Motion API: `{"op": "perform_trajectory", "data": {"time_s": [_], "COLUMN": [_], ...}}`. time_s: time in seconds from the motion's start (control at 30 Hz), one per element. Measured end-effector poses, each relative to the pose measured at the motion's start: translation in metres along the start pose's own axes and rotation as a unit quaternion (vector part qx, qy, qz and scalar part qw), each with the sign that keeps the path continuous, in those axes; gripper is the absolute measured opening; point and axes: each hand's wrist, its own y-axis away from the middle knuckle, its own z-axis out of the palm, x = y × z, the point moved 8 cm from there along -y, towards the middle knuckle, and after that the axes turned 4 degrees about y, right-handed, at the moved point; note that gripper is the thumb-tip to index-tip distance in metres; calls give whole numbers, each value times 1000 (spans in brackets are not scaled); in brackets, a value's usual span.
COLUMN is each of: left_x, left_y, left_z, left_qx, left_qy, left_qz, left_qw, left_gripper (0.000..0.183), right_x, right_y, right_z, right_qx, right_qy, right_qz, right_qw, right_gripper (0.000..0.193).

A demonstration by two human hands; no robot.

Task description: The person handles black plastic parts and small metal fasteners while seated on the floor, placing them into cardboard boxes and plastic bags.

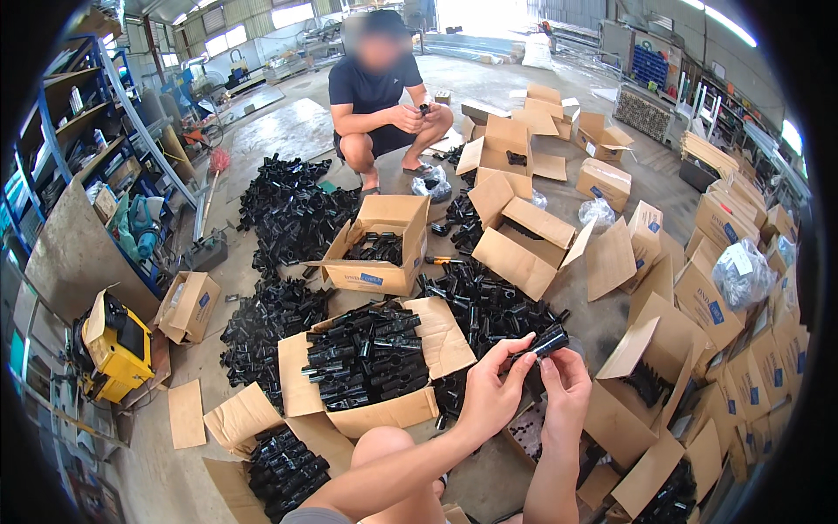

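In front of me, a short black tubular fitting (pixel 550 339) is held up between both hands. My left hand (pixel 496 384) pinches it from the left, thumb and forefinger closed on it. From below and the right, my right hand (pixel 566 384) grips the same piece with its fingertips. Just left of my hands stands an open cardboard box (pixel 443 330) packed with similar black fittings (pixel 367 356). Under and beyond my hands lies a loose heap of black fittings (pixel 489 301). A small tray with small pieces (pixel 526 430) is partly hidden below my wrists.
A co-worker (pixel 371 96) squats opposite, holding a small black piece. Another open box (pixel 397 211) and black heaps (pixel 292 205) lie between us. Cardboard boxes (pixel 642 428) crowd the right. A yellow machine (pixel 118 354) and blue shelving (pixel 74 105) stand left.
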Motion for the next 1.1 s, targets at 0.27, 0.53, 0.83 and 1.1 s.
{"op": "perform_trajectory", "data": {"time_s": [0.27,0.53,0.83,1.1], "left_x": [9,12,4,10], "left_y": [1,-1,0,-3], "left_z": [4,4,5,2], "left_qx": [8,12,4,11], "left_qy": [8,16,30,56], "left_qz": [13,20,19,4], "left_qw": [1000,1000,999,998], "left_gripper": [28,27,25,25], "right_x": [6,0,1,10], "right_y": [1,2,0,-4], "right_z": [-6,-1,-3,-6], "right_qx": [31,31,28,22], "right_qy": [46,29,26,68], "right_qz": [-27,-26,-66,-37], "right_qw": [998,999,997,997], "right_gripper": [14,16,15,23]}}
